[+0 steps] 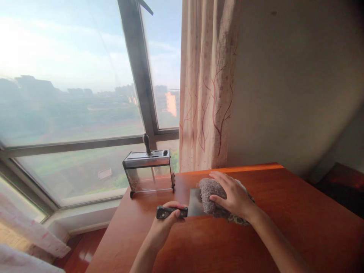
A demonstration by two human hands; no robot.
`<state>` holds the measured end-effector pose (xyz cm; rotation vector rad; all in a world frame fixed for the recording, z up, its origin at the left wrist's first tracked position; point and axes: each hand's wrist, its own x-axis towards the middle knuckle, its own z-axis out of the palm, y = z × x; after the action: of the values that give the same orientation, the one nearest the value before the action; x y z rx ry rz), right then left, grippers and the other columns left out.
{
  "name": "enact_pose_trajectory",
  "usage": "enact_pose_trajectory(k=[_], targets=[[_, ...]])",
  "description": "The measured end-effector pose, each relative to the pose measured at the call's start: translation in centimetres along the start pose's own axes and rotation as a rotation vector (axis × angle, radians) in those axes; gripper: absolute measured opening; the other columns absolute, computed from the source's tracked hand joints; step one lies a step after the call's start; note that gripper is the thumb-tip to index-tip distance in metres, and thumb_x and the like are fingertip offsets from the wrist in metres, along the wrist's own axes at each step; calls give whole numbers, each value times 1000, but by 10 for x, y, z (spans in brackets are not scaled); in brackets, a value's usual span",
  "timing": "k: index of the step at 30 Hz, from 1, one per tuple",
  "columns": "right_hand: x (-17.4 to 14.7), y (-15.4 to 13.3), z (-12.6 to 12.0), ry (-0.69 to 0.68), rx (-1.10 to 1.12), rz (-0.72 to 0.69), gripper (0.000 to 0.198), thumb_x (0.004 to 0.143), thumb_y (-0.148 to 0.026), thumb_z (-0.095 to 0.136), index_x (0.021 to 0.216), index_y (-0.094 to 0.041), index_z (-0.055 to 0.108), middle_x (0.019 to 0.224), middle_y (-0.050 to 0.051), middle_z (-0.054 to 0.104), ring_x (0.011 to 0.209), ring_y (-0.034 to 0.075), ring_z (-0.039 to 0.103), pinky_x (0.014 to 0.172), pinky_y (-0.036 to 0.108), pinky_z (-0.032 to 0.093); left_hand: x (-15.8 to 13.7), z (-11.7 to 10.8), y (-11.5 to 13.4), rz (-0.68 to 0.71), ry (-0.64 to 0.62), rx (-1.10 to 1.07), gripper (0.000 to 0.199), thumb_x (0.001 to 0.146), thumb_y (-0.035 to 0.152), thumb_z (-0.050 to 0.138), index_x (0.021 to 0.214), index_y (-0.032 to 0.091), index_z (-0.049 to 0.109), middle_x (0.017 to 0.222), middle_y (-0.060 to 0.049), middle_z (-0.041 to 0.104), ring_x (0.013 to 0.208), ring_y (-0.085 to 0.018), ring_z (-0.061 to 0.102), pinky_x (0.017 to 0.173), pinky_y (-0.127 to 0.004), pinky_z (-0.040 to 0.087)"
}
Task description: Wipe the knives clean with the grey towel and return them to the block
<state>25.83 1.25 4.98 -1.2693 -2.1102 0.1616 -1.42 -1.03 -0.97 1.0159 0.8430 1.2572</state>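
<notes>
A cleaver (196,202) with a broad metal blade is held above the wooden table, its dark riveted handle to the left. My left hand (169,217) is closed around that handle. Over the right part of the blade lies a fuzzy grey-brown cloth (209,193), which hides the blade's far end. My right hand (231,194) grips the cloth from above, thumb on the near side and fingers reaching over the top. Behind my left hand stands a knife block (148,163) with clear sides and a metal top, one dark-handled knife (146,143) upright in it.
The reddish-brown table (204,246) reaches toward a large window (71,94) at the back left. A patterned curtain (209,83) hangs behind the table, beside a plain wall (284,83). Another curtain (25,223) hangs at the lower left.
</notes>
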Motion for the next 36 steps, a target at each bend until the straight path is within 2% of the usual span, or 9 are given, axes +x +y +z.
enact_pose_trajectory(k=[3,6,13,15,18,23,27,33,36], targets=[[4,-4,4,-85,-92,24,55,82,-63,53,116,-21,60,112,11,68,102,29,63,86,39,46,0,-2,-3,-18,-35,12,22,70,33,78,83,17,71,91,-11,73,82,-23,65,67,-31,52],[7,-13,5,-121,-156,23,50,84,-65,47,102,-21,63,96,8,71,89,27,66,74,34,45,0,-1,-5,-19,-44,-1,22,70,33,78,83,17,71,90,-10,73,80,-23,65,66,-32,52],[23,-30,3,-145,-248,-55,54,82,-71,44,94,-22,63,85,6,71,81,25,66,68,31,40,0,5,-7,-19,-18,-59,23,68,33,79,82,17,71,89,-10,73,80,-24,65,67,-33,53],[27,-32,2,-154,-274,-63,56,81,-73,42,90,-22,63,83,6,71,78,25,66,65,30,39,0,5,-6,-40,-16,-107,28,69,36,77,90,18,72,90,-10,72,83,-25,65,67,-34,53],[30,-34,2,-162,-300,-86,57,81,-74,40,87,-22,63,81,6,71,75,25,66,64,30,39,2,5,-6,-76,-89,-120,39,75,45,69,102,17,70,85,-11,72,78,-26,67,65,-36,53],[29,-35,3,-153,-276,-124,59,80,-74,43,95,-21,65,85,8,72,79,26,67,66,30,41,2,9,-4,-110,-145,-96,41,78,51,64,92,13,69,63,-10,70,55,-23,66,58,-34,49],[29,-31,2,-159,-196,-111,54,83,-67,48,109,-22,62,97,8,72,88,26,67,73,32,45,1,8,-3,-115,-130,-97,40,78,51,63,91,13,67,63,-10,71,54,-23,67,54,-31,46],[22,-16,-4,-120,-107,-133,44,89,-49,49,124,-24,57,122,8,64,111,26,58,93,37,45,4,1,-8,-149,-195,-113,40,80,50,60,97,14,63,64,-11,72,55,-24,68,44,-24,37],[12,-16,-3,-91,-143,-145,51,90,-49,47,134,-22,49,129,10,60,118,27,54,100,42,41,5,3,-10,-137,-159,-122,42,80,52,59,97,14,63,65,-10,72,56,-23,68,46,-24,38]])
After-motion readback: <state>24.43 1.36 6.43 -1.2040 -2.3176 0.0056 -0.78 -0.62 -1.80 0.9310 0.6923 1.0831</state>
